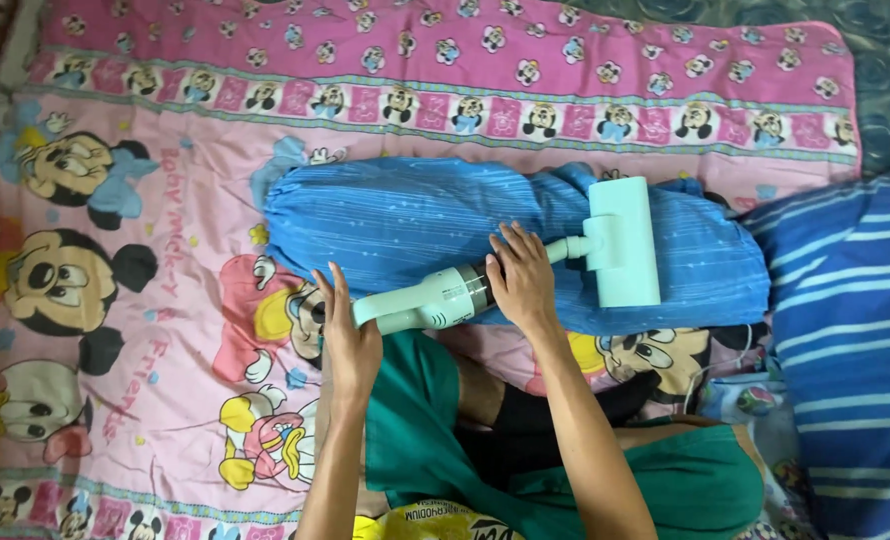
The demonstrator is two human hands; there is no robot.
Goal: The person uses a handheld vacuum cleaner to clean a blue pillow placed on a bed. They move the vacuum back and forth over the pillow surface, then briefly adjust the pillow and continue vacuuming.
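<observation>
The vacuum (525,275) is grasped at its body by the right hand (521,280) and steadied at the handle end by the flat, released left hand (348,335), its head resting on the blue pillow (405,220) (right of middle), so most of the pillow seems left to cover.

The pale mint handheld vacuum cleaner (525,275) is smooth, slightly glossy plastic with a shiny metal-looking band. The blue striped pillow (415,220) and pink cartoon-printed bedsheet (165,330) are soft matt cloth, lightly creased.
</observation>
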